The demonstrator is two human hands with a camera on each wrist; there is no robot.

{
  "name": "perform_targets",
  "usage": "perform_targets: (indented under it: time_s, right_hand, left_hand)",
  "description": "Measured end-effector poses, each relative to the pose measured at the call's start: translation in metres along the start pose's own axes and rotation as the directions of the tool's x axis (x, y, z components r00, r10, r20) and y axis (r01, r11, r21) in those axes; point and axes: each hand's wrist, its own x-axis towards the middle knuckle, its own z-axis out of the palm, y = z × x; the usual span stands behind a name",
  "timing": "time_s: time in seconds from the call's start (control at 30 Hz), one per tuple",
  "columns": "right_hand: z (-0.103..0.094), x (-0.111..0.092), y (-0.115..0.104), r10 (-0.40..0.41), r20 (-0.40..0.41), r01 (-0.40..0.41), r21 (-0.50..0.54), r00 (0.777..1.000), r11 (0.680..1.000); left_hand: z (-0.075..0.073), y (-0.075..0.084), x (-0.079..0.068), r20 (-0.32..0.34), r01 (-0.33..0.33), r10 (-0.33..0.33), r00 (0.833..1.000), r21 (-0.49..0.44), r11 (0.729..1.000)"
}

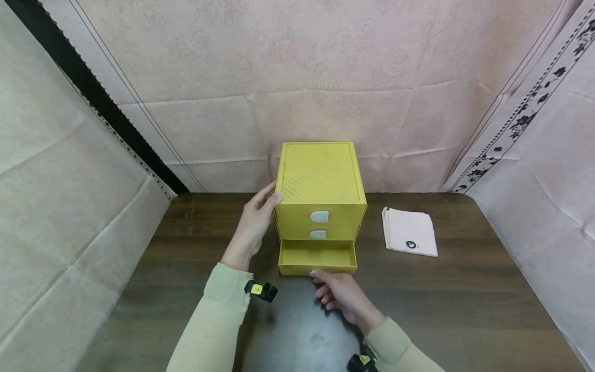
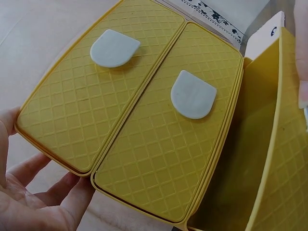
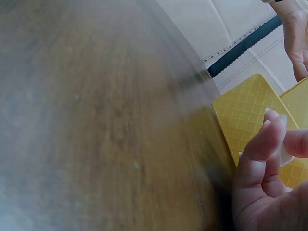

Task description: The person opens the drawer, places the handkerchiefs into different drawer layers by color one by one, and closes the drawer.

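A yellow drawer unit (image 1: pixel 321 175) with a flat top stands at the back middle of the brown table. Its two upper drawers are closed, with white tabs (image 2: pixel 114 48) on their waffle-patterned fronts. The bottom drawer (image 1: pixel 318 253) is pulled out, and its visible inside holds nothing. My left hand (image 1: pixel 255 219) rests against the unit's left side, thumb at the upper front corner and fingers spread along the side. Low at the front, my right hand (image 1: pixel 344 297) pinches the bottom drawer's white handle (image 3: pixel 285 155) between thumb and fingers, which hide part of it.
A folded white cloth (image 1: pixel 410 232) with a small dark round mark lies right of the unit. Pale patterned cloth (image 1: pixel 316 62) hangs behind the table and along both sides. A black wrist device (image 1: pixel 261 290) sits at each sleeve cuff.
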Motion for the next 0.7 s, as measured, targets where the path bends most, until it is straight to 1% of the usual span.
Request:
perform_targets:
  time_s: [0.3,0.57,0.7]
  right_hand:
    - [0.003,-0.008,0.003,0.011,0.002,-0.011,-0.003,1.000,1.000]
    - [0.006,-0.016,0.007,0.013,0.022,-0.013,-0.010,1.000,1.000]
    - [0.007,-0.021,0.009,0.008,0.030,-0.008,-0.007,1.000,1.000]
  left_hand:
    - [0.000,0.000,0.001,-0.004,0.003,-0.003,1.000,0.001,1.000]
    - [0.000,0.001,0.002,0.018,0.006,-0.006,1.000,-0.011,1.000]
    - [0.000,0.002,0.003,0.022,0.017,-0.017,1.000,-0.007,1.000]
